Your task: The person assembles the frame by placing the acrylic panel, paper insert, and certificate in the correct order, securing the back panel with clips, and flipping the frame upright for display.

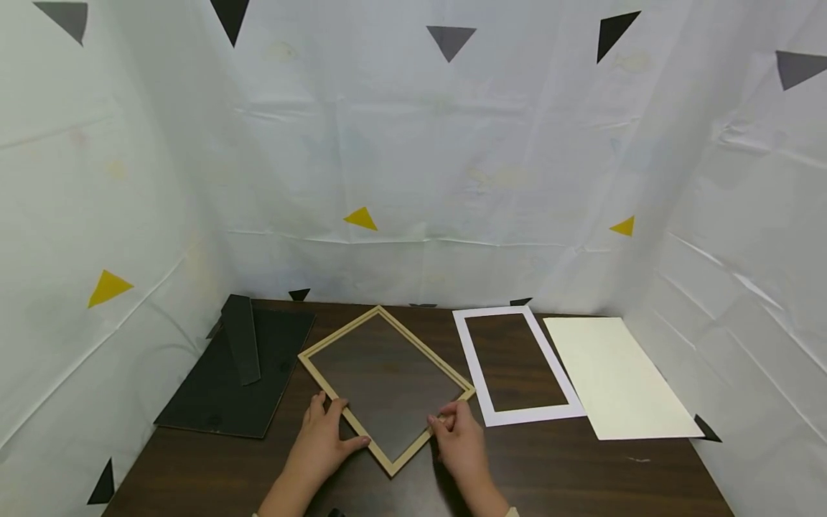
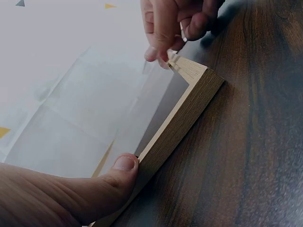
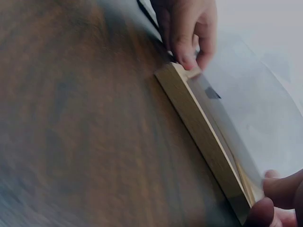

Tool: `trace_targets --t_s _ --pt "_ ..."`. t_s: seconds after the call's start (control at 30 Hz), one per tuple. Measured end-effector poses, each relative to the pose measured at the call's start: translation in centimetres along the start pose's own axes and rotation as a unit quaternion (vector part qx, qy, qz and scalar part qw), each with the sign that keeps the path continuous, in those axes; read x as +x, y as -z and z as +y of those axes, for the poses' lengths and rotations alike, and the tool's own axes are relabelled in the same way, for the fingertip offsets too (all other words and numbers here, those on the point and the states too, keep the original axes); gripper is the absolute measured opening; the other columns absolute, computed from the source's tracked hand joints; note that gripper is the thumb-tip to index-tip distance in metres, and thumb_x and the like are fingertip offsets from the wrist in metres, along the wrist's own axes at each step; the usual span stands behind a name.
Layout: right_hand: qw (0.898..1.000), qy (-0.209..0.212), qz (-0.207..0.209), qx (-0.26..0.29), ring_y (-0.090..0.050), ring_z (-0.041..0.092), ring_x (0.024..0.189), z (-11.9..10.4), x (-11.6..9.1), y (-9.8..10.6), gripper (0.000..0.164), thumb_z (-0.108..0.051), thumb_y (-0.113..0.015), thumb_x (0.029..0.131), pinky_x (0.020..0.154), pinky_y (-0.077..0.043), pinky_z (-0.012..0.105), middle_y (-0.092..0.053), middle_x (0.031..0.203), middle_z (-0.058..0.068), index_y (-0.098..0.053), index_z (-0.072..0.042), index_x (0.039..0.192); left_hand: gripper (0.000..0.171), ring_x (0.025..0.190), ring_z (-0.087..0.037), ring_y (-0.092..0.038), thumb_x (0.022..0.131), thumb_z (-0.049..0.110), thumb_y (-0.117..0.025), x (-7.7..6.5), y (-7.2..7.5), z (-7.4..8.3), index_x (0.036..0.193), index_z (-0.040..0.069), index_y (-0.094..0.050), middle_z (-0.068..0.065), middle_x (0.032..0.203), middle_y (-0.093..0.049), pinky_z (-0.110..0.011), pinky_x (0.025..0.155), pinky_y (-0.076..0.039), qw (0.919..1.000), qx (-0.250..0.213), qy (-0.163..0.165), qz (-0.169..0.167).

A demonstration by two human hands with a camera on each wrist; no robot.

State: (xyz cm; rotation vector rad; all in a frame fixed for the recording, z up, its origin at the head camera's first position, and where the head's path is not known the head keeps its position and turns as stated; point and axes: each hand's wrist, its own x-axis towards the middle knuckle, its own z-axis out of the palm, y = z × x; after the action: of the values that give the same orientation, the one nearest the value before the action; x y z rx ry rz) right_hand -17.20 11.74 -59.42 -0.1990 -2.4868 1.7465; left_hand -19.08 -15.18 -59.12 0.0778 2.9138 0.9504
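A light wood-coloured picture frame (image 1: 426, 347) lies turned cornerwise on the table in the head view. Inside it is a clear sheet (image 1: 388, 373); in the left wrist view the sheet's edge (image 2: 147, 113) stands above the frame's inner edge. My left hand (image 1: 321, 444) grips the frame's lower left side, its thumb (image 2: 124, 163) against the inner rim. With thumb and forefinger, my right hand (image 1: 461, 441) pinches the clear sheet at the lower right side. The right thumb and fingers (image 3: 284, 189) show at the sheet's edge in the right wrist view.
A black backing board (image 1: 194, 388) with a stand leg (image 1: 242, 345) lies at the left. To the right are a white mat with a cut-out window (image 1: 530, 414) and a cream sheet (image 1: 620, 380). White curtains (image 1: 413, 172) surround the dark wooden table (image 1: 549, 474).
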Motion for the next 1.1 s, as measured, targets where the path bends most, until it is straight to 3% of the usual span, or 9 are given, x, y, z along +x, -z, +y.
trace_targets --t_s 0.1,0.33,0.47,0.7,0.87,1.1 --pt "0.997 0.019 0.027 -0.073 -0.052 0.007 0.046 -0.3 0.0 0.3 0.029 -0.015 -0.085 0.096 0.043 -0.046 0.025 -0.06 0.072 0.0 -0.061 -0.002 0.108 0.09 0.156 -0.063 -0.029 0.083 0.051 -0.094 0.1 0.0 0.0 0.152 0.006 -0.057 -0.041 0.169 -0.026 -0.076 0.113 -0.042 1.0 -0.003 0.0 0.002" --pt "0.999 -0.017 -0.026 0.007 -0.065 0.018 0.045 -0.5 0.0 0.7 0.033 -0.007 -0.077 0.1 0.042 -0.057 0.039 -0.066 0.082 0.013 -0.054 0.004 0.12 0.09 0.156 -0.062 -0.03 0.084 0.05 -0.094 0.0 0.3 0.3 0.153 0.007 -0.056 -0.041 0.169 -0.026 -0.076 0.111 -0.044 1.0 -0.003 0.001 0.002" --pt "0.999 -0.005 -0.044 -0.003 -0.065 0.019 0.047 -0.3 0.1 0.8 0.033 -0.003 -0.073 0.101 0.042 -0.057 0.039 -0.067 0.081 0.016 -0.06 0.004 0.13 0.083 0.157 -0.064 -0.027 0.085 0.049 -0.093 -0.1 0.5 0.5 0.152 0.015 -0.06 -0.042 0.17 -0.024 -0.078 0.11 -0.043 1.0 0.002 -0.002 -0.001" --pt "0.998 -0.006 -0.054 -0.002 -0.066 0.019 0.048 -0.1 0.0 0.9 0.035 -0.002 -0.073 0.101 0.042 -0.057 0.039 -0.068 0.083 0.016 -0.061 0.003 0.133 0.074 0.159 -0.069 -0.013 0.091 0.044 -0.089 -0.3 0.2 0.6 0.156 0.023 -0.063 -0.044 0.172 -0.014 -0.083 0.112 -0.037 0.9996 -0.005 -0.015 -0.022" --pt "0.998 -0.015 -0.057 0.011 -0.067 0.02 0.048 -0.1 -0.1 1.0 0.037 -0.001 -0.072 0.101 0.044 -0.058 0.04 -0.068 0.086 0.017 -0.056 0.003 0.133 0.074 0.161 -0.067 0.001 0.097 0.039 -0.084 -0.2 -0.3 0.7 0.162 0.018 -0.054 -0.043 0.174 -0.003 -0.088 0.114 -0.027 0.9979 -0.043 -0.005 -0.048" --pt "0.998 -0.017 -0.054 0.018 -0.066 0.019 0.047 0.1 -0.1 1.0 0.034 -0.001 -0.073 0.1 0.043 -0.058 0.04 -0.069 0.085 0.016 -0.055 0.003 0.129 0.096 0.164 -0.06 0.011 0.098 0.037 -0.08 -0.1 -0.9 0.8 0.17 0.0 -0.029 -0.038 0.176 0.006 -0.087 0.12 -0.015 0.9948 -0.086 0.024 -0.049"
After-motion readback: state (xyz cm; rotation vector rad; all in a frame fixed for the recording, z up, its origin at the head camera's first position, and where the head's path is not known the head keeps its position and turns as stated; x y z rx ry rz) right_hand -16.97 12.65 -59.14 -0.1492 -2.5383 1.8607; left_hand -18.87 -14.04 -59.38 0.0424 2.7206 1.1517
